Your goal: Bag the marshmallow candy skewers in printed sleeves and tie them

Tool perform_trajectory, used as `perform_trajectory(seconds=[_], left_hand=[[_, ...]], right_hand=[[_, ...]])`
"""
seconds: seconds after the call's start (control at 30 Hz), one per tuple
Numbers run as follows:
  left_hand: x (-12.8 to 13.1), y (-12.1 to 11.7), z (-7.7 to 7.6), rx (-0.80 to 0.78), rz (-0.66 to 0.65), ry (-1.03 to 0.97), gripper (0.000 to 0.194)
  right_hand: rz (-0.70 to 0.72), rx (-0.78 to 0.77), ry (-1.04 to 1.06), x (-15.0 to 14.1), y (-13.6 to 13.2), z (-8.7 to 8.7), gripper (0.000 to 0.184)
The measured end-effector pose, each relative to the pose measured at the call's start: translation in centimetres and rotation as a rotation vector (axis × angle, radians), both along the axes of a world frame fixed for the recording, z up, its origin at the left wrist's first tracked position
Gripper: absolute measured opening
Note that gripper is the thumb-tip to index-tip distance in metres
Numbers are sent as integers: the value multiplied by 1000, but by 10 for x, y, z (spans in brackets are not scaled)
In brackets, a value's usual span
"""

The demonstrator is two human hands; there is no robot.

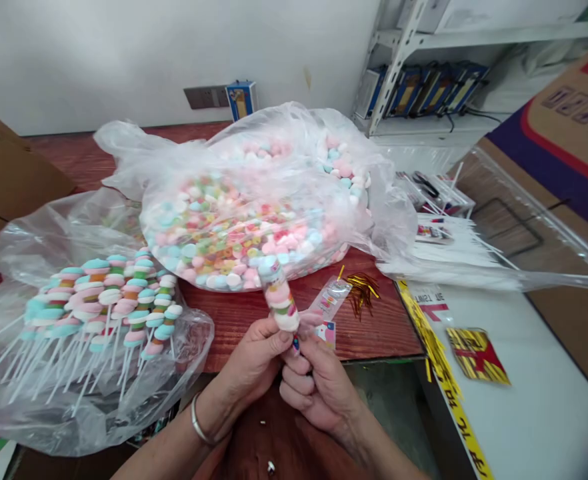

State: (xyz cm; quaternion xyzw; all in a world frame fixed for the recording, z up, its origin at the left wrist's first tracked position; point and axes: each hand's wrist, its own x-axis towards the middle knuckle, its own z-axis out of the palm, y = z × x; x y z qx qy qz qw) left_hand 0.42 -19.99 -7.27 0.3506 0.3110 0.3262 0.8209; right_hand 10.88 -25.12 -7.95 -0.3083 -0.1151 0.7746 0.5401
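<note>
I see both bare hands close together at the front edge of the red table [394, 330], with the wrapped marshmallow stick [283, 303] between them, its top leaning slightly left. The left hand [264, 347] has thumb and fingers closed on the wrapper's lower end; the right hand [319, 387] has its fingers curled in tight, pinching just beneath. I cannot tell whether the wrapper's top touches the big marshmallow bag [244, 233], whose near edge sits right behind it. On my left, the skewers [104, 300] lie on crumpled plastic that hangs over the front edge, with red wood showing between there and my wrists. Just right of the stick, a clear sleeve [333, 297] and gold ties [363, 290] narrow my room; beyond them red wood runs to a corner, near the white table [539, 420] edged with yellow tape [451, 393].
</note>
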Motion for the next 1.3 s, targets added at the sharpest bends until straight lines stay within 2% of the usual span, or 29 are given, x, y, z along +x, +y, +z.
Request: perform_trajectory(seconds=[0.1, 0.2, 0.27, 0.33, 0.4, 0.47, 0.63, 0.73, 0.87, 1.03, 1.13, 1.23, 1.3], left_hand=[[-8, 2, -1, 40, 45, 84, 26], [-24, 8, -5, 181, 195, 206, 23], [-38, 13, -9, 287, 293, 306, 19], [-50, 16, -14, 336, 320, 418, 17], [-56, 16, -16, 378, 318, 511, 19], [-58, 15, -15, 450, 309, 594, 18], [-58, 13, -3, 634, 186, 739, 17], [-61, 12, -3, 667, 118, 760, 20], [-60, 10, -10, 651, 47, 764, 23], [-51, 11, -16, 553, -22, 714, 25], [-47, 11, -20, 418, -46, 616, 26], [-35, 10, -27, 76, -102, 367, 29], [-22, 10, -33, -145, -137, 190, 38]], right_hand=[[55, 55, -268, 3, -4, -8, 44], [-88, 103, -661, 24, -11, -22, 25], [-231, 188, -1240, 44, -17, -33, 16], [-255, 273, -1696, 61, -20, -43, 22], [-227, 320, -1918, 71, -20, -49, 26], [-218, 283, -2045, 74, -14, -51, 26], [-143, 7, -2228, 76, 5, -47, 23], [-166, -25, -2236, 86, 10, -45, 22], [-208, -68, -2267, 106, 17, -38, 25], [-140, -73, -2314, 116, 55, -30, 23], [-92, -78, -2331, 110, 82, -30, 21], [-31, -4, -2307, 98, 97, -30, 18], [19, 92, -2269, 91, 98, -27, 18]])
